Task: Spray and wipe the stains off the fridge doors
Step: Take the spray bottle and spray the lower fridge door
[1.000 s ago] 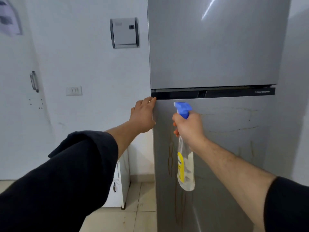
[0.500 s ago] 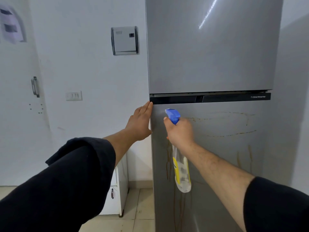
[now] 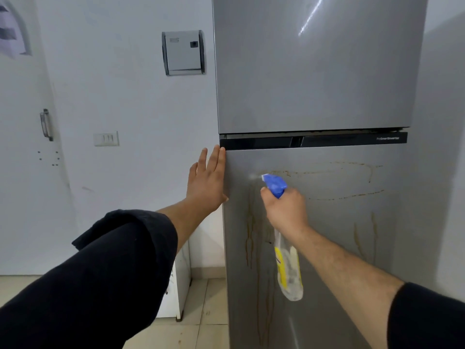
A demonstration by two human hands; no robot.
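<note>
Right hand (image 3: 285, 210) clenched round spray bottle (image 3: 289, 270), blue nozzle misting lower fridge door (image 3: 327, 248).
Left hand (image 3: 207, 182) flat, fingers spread, against that door's left edge; brown stains (image 3: 250, 238) just beside the bottle.

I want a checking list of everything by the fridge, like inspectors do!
Surface: lower fridge door has brown streaks and drips; upper fridge door looks clean.
Job's things: spray bottle, blue nozzle toward the door, a faint mist at its tip; no cloth seen.
Clutter: nothing seen.
Hands: left hand open, flat on the door's edge; right hand gripping the bottle.
Cables: nothing seen.
Surroundings: wall box, switch plate, white cabinet, tiled floor.
</note>
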